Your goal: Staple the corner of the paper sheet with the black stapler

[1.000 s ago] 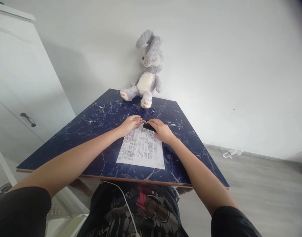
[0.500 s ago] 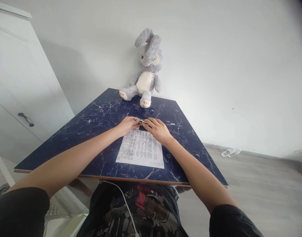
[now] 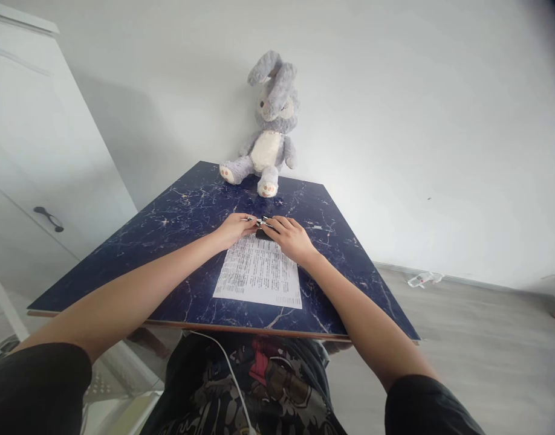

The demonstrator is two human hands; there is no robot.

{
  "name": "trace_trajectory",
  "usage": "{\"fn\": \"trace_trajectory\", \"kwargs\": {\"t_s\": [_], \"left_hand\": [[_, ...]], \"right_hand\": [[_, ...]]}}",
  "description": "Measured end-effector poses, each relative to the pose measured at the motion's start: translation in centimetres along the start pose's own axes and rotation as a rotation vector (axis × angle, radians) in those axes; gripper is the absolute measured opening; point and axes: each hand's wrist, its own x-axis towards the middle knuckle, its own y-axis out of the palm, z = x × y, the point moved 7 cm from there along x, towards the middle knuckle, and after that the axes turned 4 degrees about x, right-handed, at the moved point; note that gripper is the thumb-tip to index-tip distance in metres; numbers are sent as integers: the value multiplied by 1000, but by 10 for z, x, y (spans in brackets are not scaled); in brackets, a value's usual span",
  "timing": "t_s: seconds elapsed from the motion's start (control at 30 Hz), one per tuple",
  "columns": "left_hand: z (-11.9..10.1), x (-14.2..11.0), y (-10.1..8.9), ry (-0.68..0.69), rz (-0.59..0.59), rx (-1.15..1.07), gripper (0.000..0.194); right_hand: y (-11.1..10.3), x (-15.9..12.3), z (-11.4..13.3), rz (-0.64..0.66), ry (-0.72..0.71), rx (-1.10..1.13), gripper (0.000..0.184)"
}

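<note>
Both my hands meet at the top edge of a printed sheet of paper point(image 3: 259, 275) lying on the table. Between them is a small black-and-silver device point(image 3: 265, 234) that looks like a stapler, its silver strip and black parts showing between my fingers. My left hand point(image 3: 236, 229) pinches its left end with closed fingertips. From the right, my right hand point(image 3: 293, 237) curls its fingers over the other end. Much of the device is hidden by my fingers, so its exact form is hard to make out.
A grey plush rabbit point(image 3: 266, 151) sits at the far end of the dark blue marbled table point(image 3: 168, 241), against the wall. A small pale piece point(image 3: 319, 228) lies right of my hand. A white cabinet point(image 3: 42, 151) stands at left; clear plastic point(image 3: 423, 279) lies on the floor.
Almost nothing differs. My fingers have shifted very slightly around the black-and-silver device, while the paper and the rabbit stay put.
</note>
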Motion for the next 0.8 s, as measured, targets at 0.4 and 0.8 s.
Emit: {"fn": "trace_trajectory", "kwargs": {"t_s": [0.4,0.8], "left_hand": [[-24,-6,-5,248,-64,410,43],[-15,-21,36,75,261,29,75]], "right_hand": [[-9,-4,-23,-223,206,663,52],[-10,11,9,-177,90,1101,36]]}}
